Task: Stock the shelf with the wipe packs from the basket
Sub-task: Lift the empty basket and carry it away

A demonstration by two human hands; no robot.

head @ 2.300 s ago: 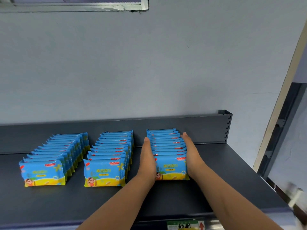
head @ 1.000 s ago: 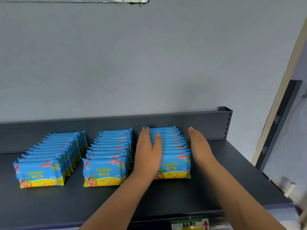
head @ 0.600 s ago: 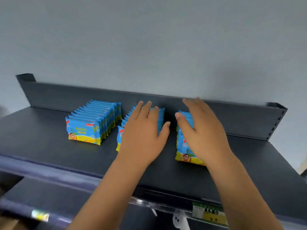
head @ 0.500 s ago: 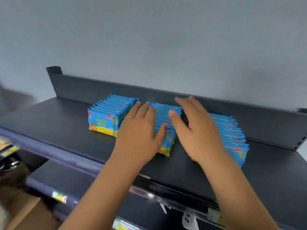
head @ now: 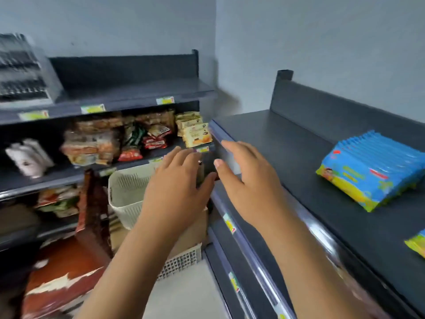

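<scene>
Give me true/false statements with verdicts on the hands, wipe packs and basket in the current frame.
1. The left hand and right hand both hold nothing. True.
2. The right hand rests on the wipe packs. False: it hovers by the front edge of the shelf, apart from them.
3. The basket is cream-coloured and sits lower left of that shelf, partly behind the left hand. True.
4. The visible wipe packs lie in the basket. False: they stand in a row on the shelf.
</scene>
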